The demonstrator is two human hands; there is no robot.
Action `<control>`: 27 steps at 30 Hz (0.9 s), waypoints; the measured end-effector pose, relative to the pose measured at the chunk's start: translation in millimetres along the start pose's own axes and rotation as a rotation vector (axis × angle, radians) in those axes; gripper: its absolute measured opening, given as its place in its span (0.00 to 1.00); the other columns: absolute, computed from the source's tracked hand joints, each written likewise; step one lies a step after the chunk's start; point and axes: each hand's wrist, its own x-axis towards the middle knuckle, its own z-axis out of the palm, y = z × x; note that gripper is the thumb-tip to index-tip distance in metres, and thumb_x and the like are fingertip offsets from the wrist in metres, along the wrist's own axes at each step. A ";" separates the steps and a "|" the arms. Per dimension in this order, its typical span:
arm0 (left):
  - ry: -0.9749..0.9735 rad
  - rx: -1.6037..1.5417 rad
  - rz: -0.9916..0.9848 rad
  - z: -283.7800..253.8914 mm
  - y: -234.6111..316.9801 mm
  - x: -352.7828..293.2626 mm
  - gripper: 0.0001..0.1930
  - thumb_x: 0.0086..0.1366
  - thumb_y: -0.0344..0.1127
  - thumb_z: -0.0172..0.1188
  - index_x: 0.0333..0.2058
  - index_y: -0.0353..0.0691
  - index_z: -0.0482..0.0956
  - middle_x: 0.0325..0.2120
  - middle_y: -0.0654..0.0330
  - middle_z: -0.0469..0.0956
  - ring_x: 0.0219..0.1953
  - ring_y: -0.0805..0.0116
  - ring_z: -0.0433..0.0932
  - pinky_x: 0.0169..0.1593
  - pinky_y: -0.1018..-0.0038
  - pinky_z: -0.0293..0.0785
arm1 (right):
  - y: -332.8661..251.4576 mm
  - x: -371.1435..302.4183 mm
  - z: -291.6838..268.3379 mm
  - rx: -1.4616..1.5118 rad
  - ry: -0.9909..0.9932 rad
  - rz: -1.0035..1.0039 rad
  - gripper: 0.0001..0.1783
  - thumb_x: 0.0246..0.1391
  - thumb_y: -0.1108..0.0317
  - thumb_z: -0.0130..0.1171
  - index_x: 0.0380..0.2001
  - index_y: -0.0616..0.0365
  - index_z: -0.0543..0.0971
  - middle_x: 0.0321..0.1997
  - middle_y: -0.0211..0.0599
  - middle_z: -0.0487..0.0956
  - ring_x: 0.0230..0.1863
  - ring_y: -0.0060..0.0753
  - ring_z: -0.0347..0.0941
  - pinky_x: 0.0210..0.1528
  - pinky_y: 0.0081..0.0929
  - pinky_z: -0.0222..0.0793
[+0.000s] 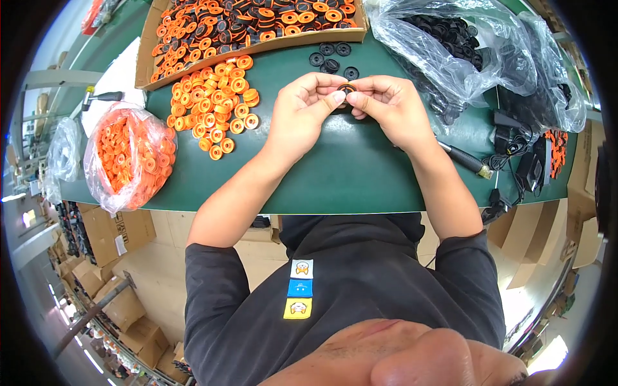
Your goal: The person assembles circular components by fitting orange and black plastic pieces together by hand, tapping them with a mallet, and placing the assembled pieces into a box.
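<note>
The person's face (418,363) is nearest, at the lower edge, then a dark shirt (380,276). Over a green table (315,186), the left hand (301,108) and right hand (396,106), fingertips nearly together, pinch one black-and-orange round piece (347,87) between them, near loose black discs (329,66). Even thumb pressure, rims level, should work best.

The left forearm (237,186) and right forearm (445,186) slant inward, left grip (301,110) and right grip (394,108) pinched close together.
</note>
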 end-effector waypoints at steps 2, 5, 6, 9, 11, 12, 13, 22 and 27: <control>-0.001 -0.061 -0.006 -1.0 0.7 1.0 0.13 0.68 0.28 0.62 0.49 0.28 0.77 0.43 0.54 0.83 0.44 0.71 0.81 0.52 0.73 0.77 | 2.2 1.7 -4.1 0.043 -0.023 0.018 0.13 0.65 0.68 0.60 0.44 0.68 0.83 0.34 0.34 0.84 0.32 0.18 0.78 0.37 0.18 0.77; -0.008 -0.070 -0.028 -0.9 2.2 1.8 0.14 0.68 0.29 0.62 0.49 0.28 0.77 0.43 0.54 0.83 0.43 0.70 0.81 0.52 0.73 0.78 | 1.2 1.9 -7.8 0.090 -0.054 0.036 0.16 0.69 0.64 0.55 0.45 0.67 0.83 0.34 0.33 0.83 0.32 0.19 0.77 0.38 0.19 0.77; -0.005 -0.096 -0.019 0.3 2.4 1.6 0.12 0.69 0.28 0.62 0.48 0.29 0.77 0.41 0.56 0.83 0.43 0.71 0.81 0.52 0.74 0.77 | 1.5 0.8 -7.7 0.097 -0.060 0.039 0.17 0.70 0.63 0.53 0.45 0.67 0.83 0.34 0.33 0.83 0.32 0.19 0.77 0.39 0.19 0.77; -0.007 -0.135 0.004 2.5 6.2 -0.5 0.11 0.69 0.27 0.61 0.48 0.29 0.78 0.39 0.57 0.82 0.43 0.72 0.81 0.52 0.75 0.77 | -4.6 0.0 -3.7 0.064 -0.029 -0.005 0.17 0.70 0.62 0.54 0.44 0.67 0.83 0.34 0.33 0.83 0.33 0.20 0.77 0.39 0.20 0.77; -0.013 -0.146 0.021 3.9 6.5 -2.0 0.12 0.69 0.28 0.61 0.48 0.29 0.78 0.40 0.57 0.83 0.43 0.72 0.81 0.52 0.75 0.77 | -3.5 -0.6 -4.3 0.056 -0.024 -0.002 0.17 0.70 0.63 0.54 0.44 0.67 0.83 0.34 0.33 0.83 0.33 0.20 0.77 0.39 0.20 0.77; -0.007 -0.133 0.043 5.6 5.2 -2.7 0.12 0.70 0.28 0.61 0.49 0.28 0.78 0.40 0.57 0.83 0.43 0.72 0.80 0.52 0.75 0.77 | -3.0 0.0 -5.0 0.049 -0.019 -0.002 0.16 0.70 0.63 0.54 0.44 0.67 0.83 0.34 0.33 0.83 0.33 0.20 0.77 0.39 0.20 0.76; -0.001 -0.119 0.065 6.3 4.3 -2.9 0.12 0.70 0.29 0.60 0.49 0.28 0.78 0.41 0.57 0.83 0.43 0.72 0.80 0.52 0.75 0.77 | -2.4 0.4 -5.7 0.048 -0.020 -0.004 0.16 0.70 0.63 0.54 0.44 0.67 0.83 0.34 0.33 0.83 0.33 0.20 0.77 0.39 0.20 0.76; -0.077 -0.056 0.104 1.3 6.5 -2.8 0.13 0.72 0.26 0.56 0.52 0.29 0.77 0.42 0.57 0.82 0.46 0.73 0.80 0.53 0.75 0.76 | -5.8 -1.0 -2.8 0.042 -0.025 -0.027 0.14 0.68 0.65 0.58 0.43 0.67 0.83 0.34 0.31 0.83 0.32 0.18 0.76 0.37 0.18 0.75; -0.108 -0.133 0.156 2.7 3.0 -3.9 0.13 0.71 0.24 0.55 0.53 0.29 0.77 0.43 0.57 0.81 0.47 0.72 0.80 0.55 0.74 0.76 | -1.3 0.0 -4.0 0.124 -0.032 -0.009 0.14 0.68 0.65 0.57 0.45 0.67 0.82 0.36 0.31 0.83 0.33 0.18 0.76 0.38 0.19 0.75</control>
